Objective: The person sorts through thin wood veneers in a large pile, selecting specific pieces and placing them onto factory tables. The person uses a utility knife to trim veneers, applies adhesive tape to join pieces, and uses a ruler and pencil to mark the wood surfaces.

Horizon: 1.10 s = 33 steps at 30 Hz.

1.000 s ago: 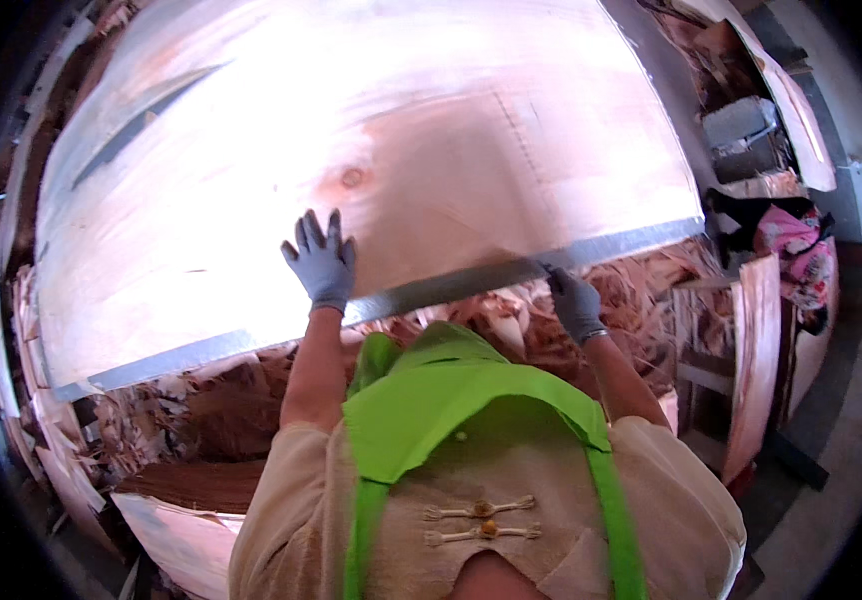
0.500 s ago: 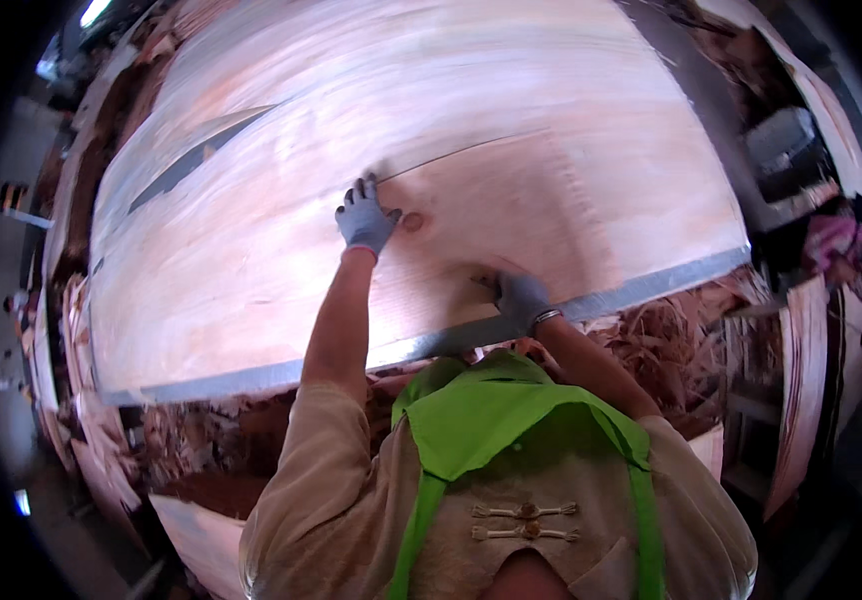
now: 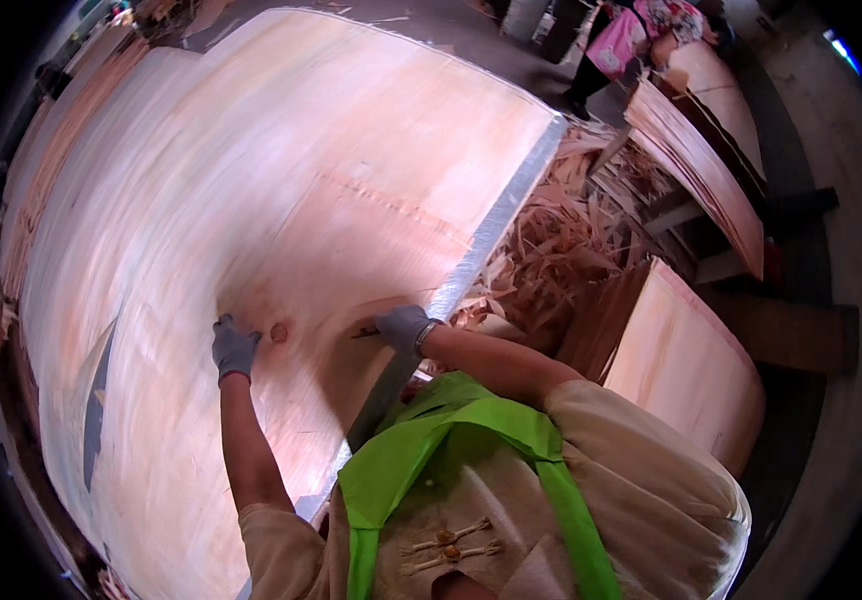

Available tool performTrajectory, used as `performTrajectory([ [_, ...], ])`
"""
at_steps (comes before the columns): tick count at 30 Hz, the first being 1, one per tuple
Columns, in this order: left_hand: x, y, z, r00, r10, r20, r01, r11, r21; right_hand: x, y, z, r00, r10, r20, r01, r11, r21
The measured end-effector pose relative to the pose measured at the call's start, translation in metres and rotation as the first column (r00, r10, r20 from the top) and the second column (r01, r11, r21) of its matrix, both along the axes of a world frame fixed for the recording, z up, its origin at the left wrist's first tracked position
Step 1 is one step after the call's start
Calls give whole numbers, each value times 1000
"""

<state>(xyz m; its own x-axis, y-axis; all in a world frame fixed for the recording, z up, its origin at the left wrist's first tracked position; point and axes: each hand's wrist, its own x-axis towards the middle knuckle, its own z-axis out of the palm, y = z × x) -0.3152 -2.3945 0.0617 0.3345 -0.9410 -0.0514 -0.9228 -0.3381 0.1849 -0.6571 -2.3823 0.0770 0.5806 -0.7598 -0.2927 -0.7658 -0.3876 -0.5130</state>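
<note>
A broad, pale wood veneer sheet covers the table, whose grey metal edge strip runs along my side. On it lies a pinkish rectangular veneer piece with a brown knot. My left hand, in a grey glove, rests flat on the veneer beside that knot, fingers stretched out. Near the metal edge my gloved right hand is closed around a small tool with a thin dark tip, which points left at the veneer surface. Most of the tool is hidden in the hand.
Torn veneer scraps heap up beyond the table edge on the right. A stack of veneer sheets stands close to my right elbow, with more upright sheets behind it. Another person in pink clothing is at the far right. A long dark gap splits the veneer at left.
My view has swung to the right, bringing the scraps and stacked sheets into sight. My left hand still lies by the knot, and my right hand still grips the small tool near the edge.
</note>
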Motion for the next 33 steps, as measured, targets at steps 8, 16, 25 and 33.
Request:
performTrajectory([
  [8, 16, -2, -21, 989, -144, 44, 138, 983, 118, 7, 4, 8, 1000, -17, -26, 16, 999, -44],
  [16, 10, 18, 66, 975, -94, 200, 113, 990, -83, 0, 2, -36, 998, -58, -9, 57, 991, -125],
  [25, 228, 17, 139, 821, 282, 497, -217, 959, -185, 22, 0, -30, 988, 20, -150, -23, 1000, -20],
  [33, 11, 37, 119, 932, -344, 115, 352, 782, -515, 0, -7, -50, 986, -150, 67, 148, 989, 33],
])
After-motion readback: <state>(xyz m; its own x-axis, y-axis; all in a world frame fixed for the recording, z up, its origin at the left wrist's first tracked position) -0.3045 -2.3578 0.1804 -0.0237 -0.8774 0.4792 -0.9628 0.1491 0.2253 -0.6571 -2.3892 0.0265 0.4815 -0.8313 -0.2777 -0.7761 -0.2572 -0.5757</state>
